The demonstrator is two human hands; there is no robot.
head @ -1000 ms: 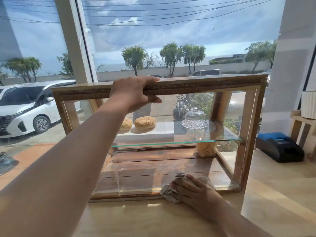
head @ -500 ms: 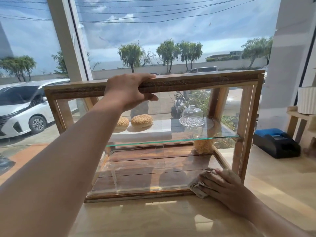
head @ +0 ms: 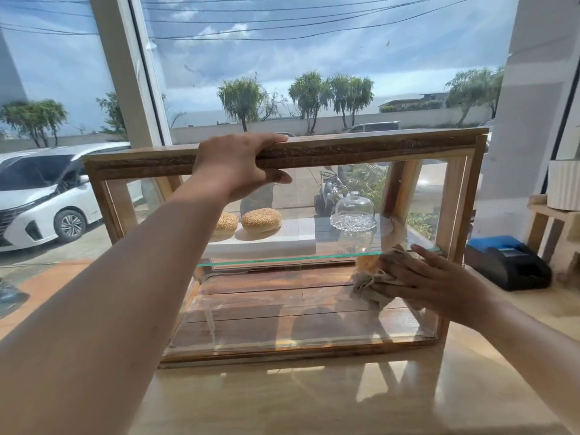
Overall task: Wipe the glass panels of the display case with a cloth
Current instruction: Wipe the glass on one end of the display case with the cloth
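Observation:
A wooden-framed display case (head: 345,149) with glass panels stands on a pale wooden counter in front of me. My left hand (head: 238,166) grips the case's top front rail, fingers over the top and thumb below. My right hand (head: 430,284) presses a crumpled beige cloth (head: 373,279) flat against the front glass panel (head: 282,309), at the right side about level with the glass shelf. Inside, two sesame buns (head: 260,219) and a small glass dome (head: 353,211) sit on that shelf.
A black and blue printer (head: 505,262) sits on the counter right of the case. A white ribbed pot (head: 563,183) stands on a wooden stand at the far right. A large window lies behind the case, with a white car outside.
My right hand has slid the cloth along the bottom of the front glass to the right, then up to shelf height. My left hand has kept its grip on the top rail.

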